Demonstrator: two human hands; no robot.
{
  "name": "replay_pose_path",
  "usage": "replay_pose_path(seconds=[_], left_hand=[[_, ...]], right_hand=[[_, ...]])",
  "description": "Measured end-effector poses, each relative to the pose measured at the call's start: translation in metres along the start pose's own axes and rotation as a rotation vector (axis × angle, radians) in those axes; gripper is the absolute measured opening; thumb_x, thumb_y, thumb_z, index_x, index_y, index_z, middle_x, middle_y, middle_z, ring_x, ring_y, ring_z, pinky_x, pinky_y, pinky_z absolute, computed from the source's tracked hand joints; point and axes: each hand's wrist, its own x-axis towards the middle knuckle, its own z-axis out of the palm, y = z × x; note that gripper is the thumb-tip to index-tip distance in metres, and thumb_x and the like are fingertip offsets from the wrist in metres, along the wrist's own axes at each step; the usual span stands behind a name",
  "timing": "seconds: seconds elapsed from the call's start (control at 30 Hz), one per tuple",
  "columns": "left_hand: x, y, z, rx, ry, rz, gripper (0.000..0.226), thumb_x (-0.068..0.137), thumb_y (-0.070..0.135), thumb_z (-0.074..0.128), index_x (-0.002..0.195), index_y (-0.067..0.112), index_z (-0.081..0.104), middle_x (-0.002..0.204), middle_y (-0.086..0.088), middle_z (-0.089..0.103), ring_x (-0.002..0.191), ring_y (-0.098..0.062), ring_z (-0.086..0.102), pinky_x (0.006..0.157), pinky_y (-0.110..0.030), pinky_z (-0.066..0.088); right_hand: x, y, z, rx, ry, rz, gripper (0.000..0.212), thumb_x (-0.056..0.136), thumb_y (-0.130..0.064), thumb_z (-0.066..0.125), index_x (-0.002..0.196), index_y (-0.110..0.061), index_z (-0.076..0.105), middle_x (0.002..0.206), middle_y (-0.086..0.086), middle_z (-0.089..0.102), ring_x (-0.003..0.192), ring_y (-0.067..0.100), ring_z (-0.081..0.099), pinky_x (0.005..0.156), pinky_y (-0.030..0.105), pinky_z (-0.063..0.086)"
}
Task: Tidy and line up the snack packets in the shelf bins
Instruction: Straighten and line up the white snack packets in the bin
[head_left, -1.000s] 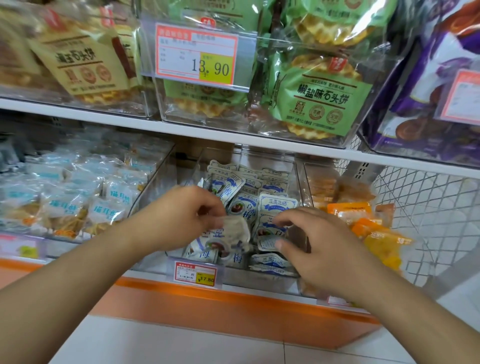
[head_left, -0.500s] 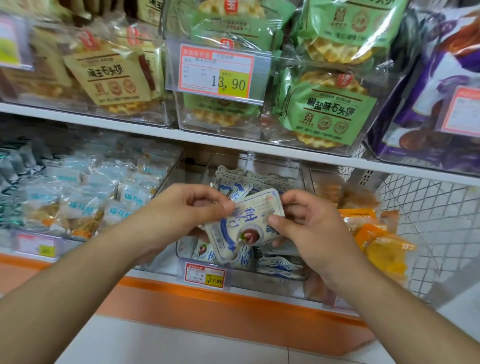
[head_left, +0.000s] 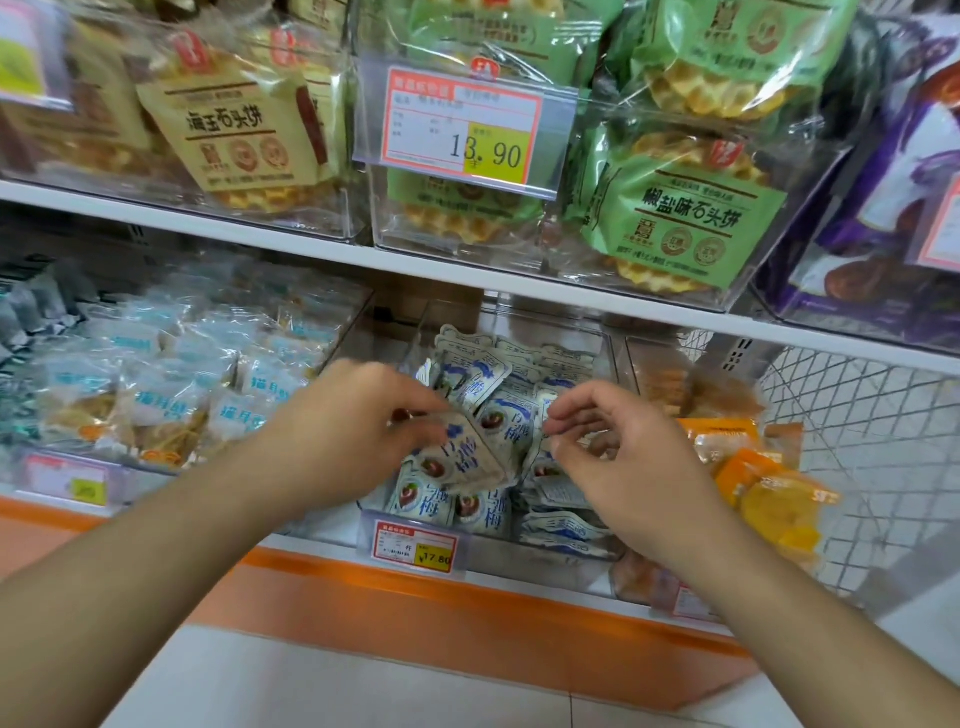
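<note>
My left hand (head_left: 358, 431) pinches a packet (head_left: 475, 457) over the bin (head_left: 519, 551); my right hand (head_left: 623, 452) hovers beside it, fingers loosely curled, holding nothing.

Lower shelf: middle bin (head_left: 615, 364) holding plum packets (head_left: 480, 512), some upright at front, more stacked behind. Left hand (head_left: 345, 431) and right hand (head_left: 623, 457) over that bin, one packet (head_left: 475, 460) tilted at left fingertips, above the front row. Price tag (head_left: 414, 545) on bin's front edge. Left bin packets (head_left: 171, 410) beside it; dried fruit packs (head_left: 769, 483) in right bin. Upper shelf: waffle bags (head_left: 685, 202) in bins directly above, bigger price tag (head_left: 462, 130) in front.
</note>
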Motion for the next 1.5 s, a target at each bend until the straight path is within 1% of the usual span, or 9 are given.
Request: replay_pose_path(seconds=[0.3, 0.53, 0.67, 0.83, 0.97, 1.1, 1.23, 1.37, 1.5], left_hand=[[0.007, -0.001, 0.064, -0.11, -0.095, 0.054, 0.012, 0.094, 0.034, 0.073, 0.104, 0.031, 0.079, 0.079, 0.01, 0.074, 0.066, 0.003, 0.06, 0.061, -0.01, 0.043], [0.007, -0.007, 0.057, 0.022, -0.177, 0.049, 0.028, 0.097, 0.039, 0.067, 0.125, 0.037, 0.069, 0.105, 0.006, 0.075, 0.091, -0.014, 0.069, 0.08, -0.034, 0.059], [0.001, -0.007, 0.035, 0.166, -0.092, 0.152, 0.037, 0.098, 0.05, 0.06, 0.132, 0.037, 0.064, 0.12, 0.012, 0.071, 0.113, -0.011, 0.061, 0.094, -0.033, 0.054], [0.004, -0.037, 0.024, 0.09, 0.094, 0.075, 0.049, 0.095, 0.045, 0.067, 0.142, 0.036, 0.056, 0.143, 0.018, 0.052, 0.13, -0.007, 0.05, 0.111, -0.021, 0.04], [0.003, -0.051, 0.032, 0.011, 0.002, 0.009, 0.065, 0.096, 0.049, 0.063, 0.154, 0.037, 0.036, 0.158, 0.026, 0.028, 0.139, -0.005, 0.043, 0.112, -0.021, 0.036], [0.004, -0.052, 0.032, -0.013, -0.001, 0.004, 0.065, 0.096, 0.05, 0.061, 0.154, 0.038, 0.035, 0.157, 0.027, 0.028, 0.137, -0.005, 0.046, 0.111, -0.028, 0.043], [0.005, -0.049, 0.032, -0.024, 0.02, -0.001, 0.062, 0.096, 0.05, 0.062, 0.152, 0.038, 0.037, 0.155, 0.027, 0.031, 0.135, -0.006, 0.048, 0.109, -0.027, 0.044], [0.006, -0.041, 0.028, -0.053, 0.099, 0.009, 0.057, 0.095, 0.046, 0.065, 0.148, 0.038, 0.044, 0.149, 0.025, 0.039, 0.131, -0.006, 0.05, 0.106, -0.027, 0.045], [0.004, -0.018, 0.02, -0.161, 0.102, -0.006, 0.047, 0.097, 0.047, 0.062, 0.141, 0.043, 0.049, 0.139, 0.031, 0.044, 0.119, 0.008, 0.045, 0.091, 0.0, 0.032]], right_hand=[[0.009, 0.007, 0.011, -0.125, -0.032, -0.047, 0.022, 0.094, -0.01, 0.071, 0.096, -0.032, 0.066, 0.096, -0.014, 0.069, 0.096, 0.004, 0.064, 0.081, 0.024, 0.054], [0.021, 0.005, 0.009, -0.34, -0.07, -0.061, 0.019, 0.098, -0.026, 0.069, 0.112, -0.035, 0.062, 0.11, -0.022, 0.062, 0.106, -0.005, 0.055, 0.084, 0.006, 0.041], [0.052, -0.009, 0.018, -0.427, -0.152, -0.07, 0.046, 0.1, -0.027, 0.068, 0.141, -0.035, 0.05, 0.142, -0.01, 0.053, 0.132, 0.008, 0.049, 0.11, 0.022, 0.037], [0.098, -0.01, 0.04, -0.553, -0.248, -0.028, 0.077, 0.095, -0.024, 0.075, 0.16, -0.034, 0.035, 0.162, -0.001, 0.032, 0.148, 0.023, 0.038, 0.107, 0.02, 0.031], [0.118, 0.0, 0.051, -0.286, -0.109, 0.172, 0.042, 0.094, -0.039, 0.077, 0.133, -0.029, 0.065, 0.136, -0.006, 0.065, 0.115, 0.013, 0.063, 0.093, 0.024, 0.049], [0.125, 0.014, 0.056, -0.138, 0.031, 0.264, 0.034, 0.084, -0.017, 0.087, 0.113, -0.025, 0.071, 0.104, -0.007, 0.072, 0.09, 0.018, 0.075, 0.086, 0.037, 0.064], [0.117, 0.015, 0.046, -0.141, 0.123, 0.252, 0.051, 0.084, -0.015, 0.086, 0.131, -0.027, 0.068, 0.118, -0.01, 0.073, 0.105, 0.014, 0.071, 0.098, 0.037, 0.06], [0.091, 0.013, 0.026, 0.193, 0.24, 0.12, 0.032, 0.084, 0.006, 0.08, 0.105, -0.018, 0.075, 0.101, -0.004, 0.079, 0.096, 0.012, 0.076, 0.095, 0.036, 0.061], [0.059, 0.011, 0.011, 0.431, 0.253, 0.075, 0.028, 0.089, 0.014, 0.071, 0.102, -0.011, 0.073, 0.096, 0.002, 0.08, 0.1, 0.019, 0.075, 0.095, 0.029, 0.057]])
